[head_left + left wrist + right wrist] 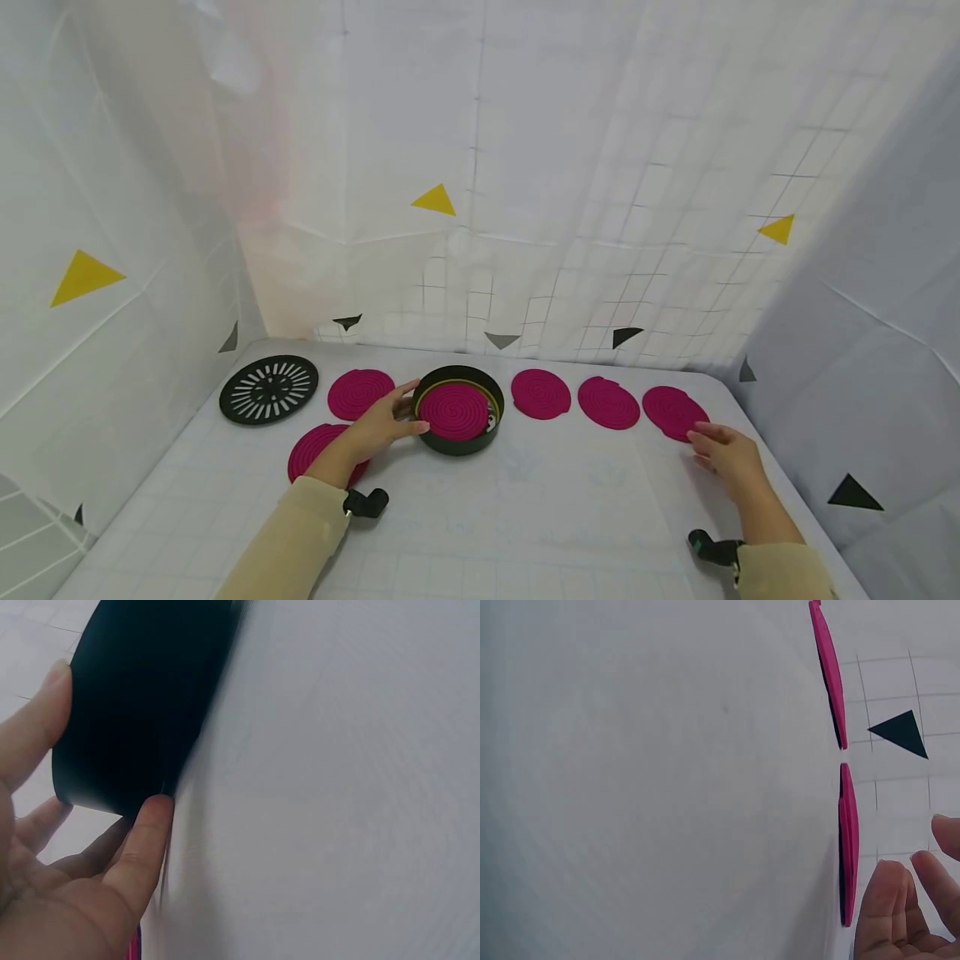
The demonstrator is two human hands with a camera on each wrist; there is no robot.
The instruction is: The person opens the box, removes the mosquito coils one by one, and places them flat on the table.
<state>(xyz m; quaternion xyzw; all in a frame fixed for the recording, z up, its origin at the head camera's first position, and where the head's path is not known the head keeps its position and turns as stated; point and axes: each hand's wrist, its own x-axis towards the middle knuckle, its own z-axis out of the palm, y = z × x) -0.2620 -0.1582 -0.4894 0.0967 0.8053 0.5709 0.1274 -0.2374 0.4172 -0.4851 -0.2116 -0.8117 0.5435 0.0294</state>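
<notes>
My left hand (381, 427) grips the left side of a round black holder (459, 444). In the left wrist view, the thumb and fingers press on the holder's dark outer wall (142, 697). A magenta coaster with a spiral pattern (453, 411) lies inside the holder, a yellowish line showing around it. At the far right, my right hand (727, 457) has its fingertips by the near edge of another magenta coaster (673, 411). The right wrist view shows this hand (911, 911) with fingers bent slightly, nothing between them, beside the thin edge of a coaster (848, 847).
Two more coasters, a middle one (541, 393) and its neighbour (608, 403), lie right of the holder. Left of it are a rear coaster (360, 394) and a front one (311, 450), partly under my left arm. A slotted black disc (251, 392) lies back left. White sheets surround the table.
</notes>
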